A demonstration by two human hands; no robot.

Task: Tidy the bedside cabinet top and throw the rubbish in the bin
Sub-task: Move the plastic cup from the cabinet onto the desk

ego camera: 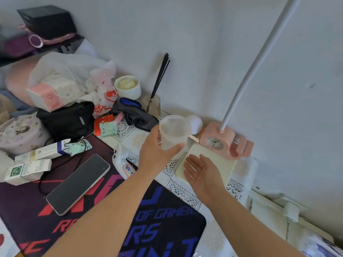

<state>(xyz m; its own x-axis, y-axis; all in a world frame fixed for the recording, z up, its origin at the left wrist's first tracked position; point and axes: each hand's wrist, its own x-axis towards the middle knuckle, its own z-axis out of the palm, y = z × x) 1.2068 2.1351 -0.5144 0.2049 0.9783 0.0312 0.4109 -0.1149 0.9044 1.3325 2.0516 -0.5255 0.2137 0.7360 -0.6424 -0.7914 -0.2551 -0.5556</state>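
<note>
We see the left hand [157,152] wrapped around a clear, frosted plastic cup [173,133], fingers curled against its tapered wall and the thumb pressing the lower edge; the cup is held upright above the cabinet top, just in front of the pink clock [216,139]. The right hand [203,171] lies open, palm up and fingers spread, holding nothing, over a smooth cream-coloured rectangular pad [220,161] that sits on the lacy, perforated white table cover [130,130].

The clock is a rounded, matte pink block with a small round dial (its hands too small to read), and a slim white lamp stem [259,62] rises from its top. Beside it rests a soft white ball-shaped object [194,123]. Toward the wall stand a white ceramic pot [128,87] with pale, lumpy contents and a glass jar [153,105] holding thin black sticks.

Left of the cup, the clutter is dense: crinkled translucent plastic bags [74,71], a dark grey and blue fabric piece [137,114], a black pouch [68,119], and small cardboard boxes [29,169]. A glossy black phone [78,183] lies face up on the dark printed mat [157,219], and a white glossy device [121,160] sits at the mat's edge.
</note>
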